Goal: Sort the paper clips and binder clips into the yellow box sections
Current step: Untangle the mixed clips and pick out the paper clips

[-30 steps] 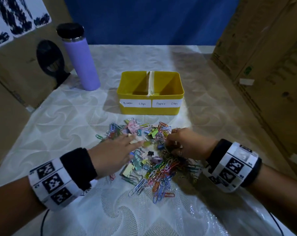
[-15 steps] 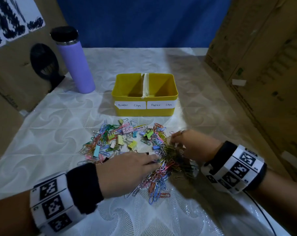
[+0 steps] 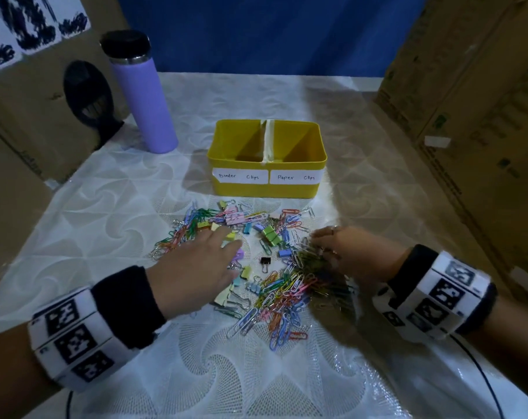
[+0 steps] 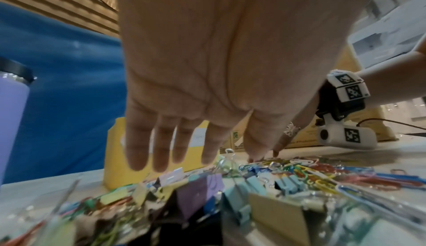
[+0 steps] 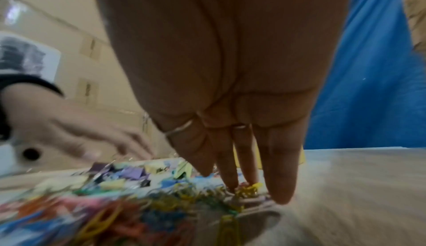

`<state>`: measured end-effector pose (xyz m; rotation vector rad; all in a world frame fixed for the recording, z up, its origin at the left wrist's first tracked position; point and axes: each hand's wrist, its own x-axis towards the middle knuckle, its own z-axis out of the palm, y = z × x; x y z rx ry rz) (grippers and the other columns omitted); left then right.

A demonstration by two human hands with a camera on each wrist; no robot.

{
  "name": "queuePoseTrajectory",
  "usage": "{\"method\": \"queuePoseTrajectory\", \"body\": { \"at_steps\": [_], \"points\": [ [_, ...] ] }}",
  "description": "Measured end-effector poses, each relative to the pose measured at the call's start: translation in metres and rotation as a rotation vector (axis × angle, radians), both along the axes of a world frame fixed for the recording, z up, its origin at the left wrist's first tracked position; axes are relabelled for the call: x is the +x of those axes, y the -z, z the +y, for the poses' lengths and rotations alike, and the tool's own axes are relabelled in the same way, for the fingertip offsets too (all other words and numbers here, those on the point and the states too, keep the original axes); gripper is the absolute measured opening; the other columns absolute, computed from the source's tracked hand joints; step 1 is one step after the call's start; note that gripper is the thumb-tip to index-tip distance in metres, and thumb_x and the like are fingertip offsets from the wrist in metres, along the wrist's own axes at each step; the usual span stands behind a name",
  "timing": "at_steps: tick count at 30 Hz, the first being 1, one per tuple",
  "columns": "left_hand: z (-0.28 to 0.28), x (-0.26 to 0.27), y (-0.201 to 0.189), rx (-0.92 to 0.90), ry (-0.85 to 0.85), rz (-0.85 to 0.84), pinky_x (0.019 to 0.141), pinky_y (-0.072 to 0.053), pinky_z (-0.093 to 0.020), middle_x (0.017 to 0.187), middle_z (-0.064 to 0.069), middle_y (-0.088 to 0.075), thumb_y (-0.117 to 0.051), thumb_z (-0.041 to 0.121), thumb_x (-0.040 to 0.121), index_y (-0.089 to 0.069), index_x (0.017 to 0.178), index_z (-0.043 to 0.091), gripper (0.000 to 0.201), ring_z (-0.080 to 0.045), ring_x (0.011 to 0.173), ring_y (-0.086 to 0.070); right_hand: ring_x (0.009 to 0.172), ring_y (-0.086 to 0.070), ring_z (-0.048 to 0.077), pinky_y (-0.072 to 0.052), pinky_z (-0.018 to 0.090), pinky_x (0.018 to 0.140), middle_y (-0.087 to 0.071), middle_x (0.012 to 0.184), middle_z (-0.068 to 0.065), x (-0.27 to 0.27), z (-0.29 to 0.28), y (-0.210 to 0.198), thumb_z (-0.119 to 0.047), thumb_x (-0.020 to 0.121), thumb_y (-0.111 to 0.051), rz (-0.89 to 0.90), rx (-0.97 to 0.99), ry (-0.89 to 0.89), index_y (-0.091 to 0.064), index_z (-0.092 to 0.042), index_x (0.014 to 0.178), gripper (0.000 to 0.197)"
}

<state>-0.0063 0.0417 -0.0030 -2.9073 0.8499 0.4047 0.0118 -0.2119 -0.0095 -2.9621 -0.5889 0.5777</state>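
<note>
A mixed heap of coloured paper clips (image 3: 284,294) and binder clips (image 3: 270,235) lies on the white tablecloth in front of the yellow box (image 3: 265,189). The box has two sections, labelled "Binder Clips" on the left and "Paper Clips" on the right; what shows of both insides is bare. My left hand (image 3: 208,255) hovers flat over the left side of the heap with straight fingers (image 4: 161,151), holding nothing. My right hand (image 3: 326,243) reaches down with straight fingers (image 5: 279,182), their tips touching paper clips at the heap's right edge.
A purple bottle (image 3: 141,95) with a black lid stands at the back left. Cardboard walls (image 3: 474,116) close in the right and left sides. A blue cloth (image 3: 256,31) hangs behind the table. A black cable (image 3: 486,385) runs near my right forearm.
My left hand has slid left and forward across the heap, spreading clips and baring binder clips in the middle. My right hand has stayed at the heap's right edge.
</note>
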Motion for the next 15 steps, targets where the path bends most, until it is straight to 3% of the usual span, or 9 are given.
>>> {"method": "queuePoseTrajectory", "body": {
  "at_steps": [3, 6, 8, 11, 13, 15],
  "points": [
    [-0.018, -0.009, -0.005, -0.227, 0.112, -0.005, 0.099, -0.036, -0.023, 0.136, 0.003, -0.035, -0.038, 0.034, 0.097, -0.039, 0.136, 0.023, 0.041, -0.010, 0.121, -0.040, 0.117, -0.056, 0.027, -0.044, 0.037, 0.100, -0.059, 0.129, 0.010, -0.022, -0.003, 0.000, -0.004, 0.086, -0.046, 0.048, 0.111, -0.085, -0.057, -0.012, 0.122, 0.039],
    [-0.039, -0.017, -0.008, -0.326, 0.138, 0.121, 0.090, -0.038, -0.022, 0.123, 0.003, -0.045, -0.045, 0.031, 0.095, -0.050, 0.126, 0.022, 0.032, -0.011, 0.109, -0.050, 0.112, -0.056, 0.025, -0.043, 0.030, 0.095, -0.056, 0.126, 0.008, -0.032, -0.006, -0.007, -0.013, 0.087, -0.055, 0.004, 0.176, -0.019, -0.054, -0.014, 0.125, 0.038],
    [-0.054, -0.018, -0.005, -0.328, 0.118, 0.178, 0.091, -0.038, -0.025, 0.123, 0.002, -0.044, -0.052, 0.042, 0.090, -0.045, 0.126, 0.020, 0.043, -0.013, 0.111, -0.048, 0.111, -0.052, 0.025, -0.041, 0.028, 0.091, -0.047, 0.127, 0.010, -0.033, -0.006, -0.007, -0.024, 0.080, -0.067, -0.027, 0.110, 0.082, -0.044, -0.011, 0.130, 0.057],
    [-0.074, -0.014, 0.007, -0.274, 0.061, 0.222, 0.093, -0.043, -0.032, 0.123, -0.002, -0.044, -0.068, 0.056, 0.071, -0.040, 0.123, 0.016, 0.071, -0.018, 0.112, -0.046, 0.102, -0.051, 0.026, -0.046, 0.032, 0.087, -0.045, 0.121, 0.013, -0.030, 0.001, 0.000, -0.034, 0.062, -0.082, 0.014, 0.075, 0.103, -0.044, -0.008, 0.123, 0.076],
    [-0.081, -0.009, 0.011, -0.203, 0.027, 0.230, 0.089, -0.045, -0.035, 0.119, -0.005, -0.046, -0.076, 0.050, 0.065, -0.040, 0.116, 0.013, 0.073, -0.023, 0.108, -0.048, 0.094, -0.049, 0.024, -0.047, 0.034, 0.084, -0.045, 0.117, 0.013, -0.027, 0.005, 0.004, -0.037, 0.059, -0.084, 0.056, 0.078, 0.089, -0.045, -0.007, 0.116, 0.076],
    [-0.082, -0.003, 0.010, -0.171, 0.012, 0.260, 0.081, -0.041, -0.032, 0.115, -0.010, -0.050, -0.076, 0.038, 0.070, -0.043, 0.111, 0.008, 0.061, -0.027, 0.103, -0.051, 0.090, -0.050, 0.026, -0.046, 0.035, 0.082, -0.048, 0.115, 0.015, -0.024, 0.008, 0.006, -0.032, 0.068, -0.078, 0.085, 0.079, 0.059, -0.046, -0.005, 0.112, 0.061]
  ]
}}
